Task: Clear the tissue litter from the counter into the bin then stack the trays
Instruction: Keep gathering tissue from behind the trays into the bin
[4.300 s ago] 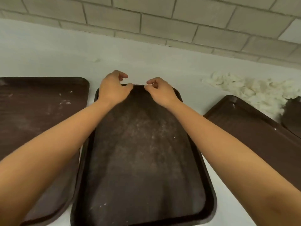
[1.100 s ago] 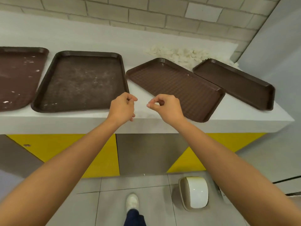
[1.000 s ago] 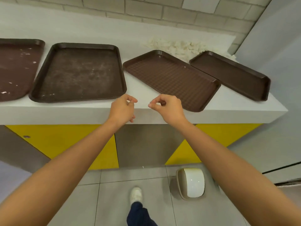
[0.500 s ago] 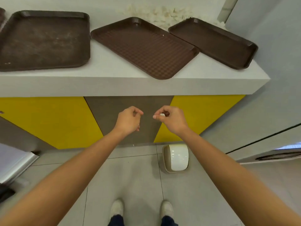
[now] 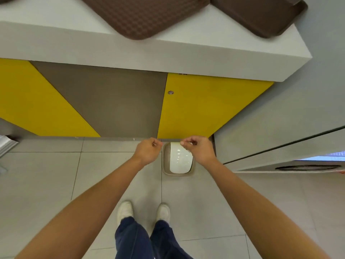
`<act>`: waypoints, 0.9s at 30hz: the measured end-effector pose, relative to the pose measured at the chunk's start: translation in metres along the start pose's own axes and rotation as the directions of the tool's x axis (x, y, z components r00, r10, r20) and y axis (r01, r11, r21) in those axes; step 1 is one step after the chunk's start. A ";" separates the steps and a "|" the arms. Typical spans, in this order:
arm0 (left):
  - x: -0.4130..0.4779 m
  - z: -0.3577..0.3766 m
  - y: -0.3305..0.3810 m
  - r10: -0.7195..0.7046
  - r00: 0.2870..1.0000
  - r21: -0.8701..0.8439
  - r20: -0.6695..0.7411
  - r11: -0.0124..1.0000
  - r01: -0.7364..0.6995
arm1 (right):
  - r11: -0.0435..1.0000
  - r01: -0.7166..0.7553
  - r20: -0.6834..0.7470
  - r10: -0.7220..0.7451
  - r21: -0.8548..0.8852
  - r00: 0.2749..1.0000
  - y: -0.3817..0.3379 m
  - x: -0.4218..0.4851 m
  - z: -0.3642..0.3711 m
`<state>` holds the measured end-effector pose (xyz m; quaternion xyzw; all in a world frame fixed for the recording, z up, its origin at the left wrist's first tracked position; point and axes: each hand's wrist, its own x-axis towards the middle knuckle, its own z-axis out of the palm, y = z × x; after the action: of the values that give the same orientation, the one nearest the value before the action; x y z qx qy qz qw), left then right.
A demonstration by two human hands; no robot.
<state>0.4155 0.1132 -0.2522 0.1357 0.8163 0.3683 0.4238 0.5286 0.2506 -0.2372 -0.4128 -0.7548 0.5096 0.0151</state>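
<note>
White bin [image 5: 179, 159]: floor, under my hands.
Change: hands lowered from bench [image 5: 168, 49] to bin.
Fingers [image 5: 156, 143]: left hand [image 5: 147, 151], right hand [image 5: 198, 149] tips pinched; contents unclear.
Trays [image 5: 145, 15]: unstacked; drop next.

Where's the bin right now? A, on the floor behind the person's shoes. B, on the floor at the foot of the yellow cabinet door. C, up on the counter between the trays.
B: the white-lidded bin stands on the floor tiles against the base of the yellow cabinet door, partly under the right hand.
</note>
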 end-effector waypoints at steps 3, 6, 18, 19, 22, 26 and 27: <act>0.019 0.027 -0.014 -0.067 0.998 -0.060 0.001 0.996 0.067 | 0.990 -0.095 -0.035 0.099 0.107 0.994 0.034 0.014 0.006; 0.048 0.052 -0.034 -0.144 0.989 -0.108 0.033 0.983 0.147 | 0.970 -0.189 -0.059 0.200 0.154 0.978 0.078 0.032 0.020; 0.175 0.165 -0.143 -0.182 0.979 -0.111 0.086 0.975 0.191 | 0.842 -0.466 -0.095 0.505 0.270 0.858 0.276 0.119 0.110; 0.180 0.171 -0.148 -0.179 0.980 -0.098 0.088 0.977 0.187 | 0.827 -0.480 -0.085 0.522 0.293 0.848 0.286 0.123 0.116; 0.193 0.183 -0.160 -0.171 0.980 -0.067 0.104 0.982 0.178 | 0.794 -0.532 -0.080 0.575 0.294 0.814 0.310 0.133 0.128; 0.204 0.195 -0.171 -0.115 0.986 0.022 0.117 0.993 0.114 | 0.770 -0.561 -0.058 0.602 0.303 0.796 0.323 0.144 0.137; 0.206 0.198 -0.173 -0.101 0.987 0.040 0.122 0.995 0.096 | 0.772 -0.564 -0.057 0.603 0.294 0.796 0.326 0.146 0.138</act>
<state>0.4636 0.1992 -0.5712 0.1249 0.8002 0.3240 0.4891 0.5691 0.2850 -0.6169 -0.6576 -0.5117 0.5520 -0.0340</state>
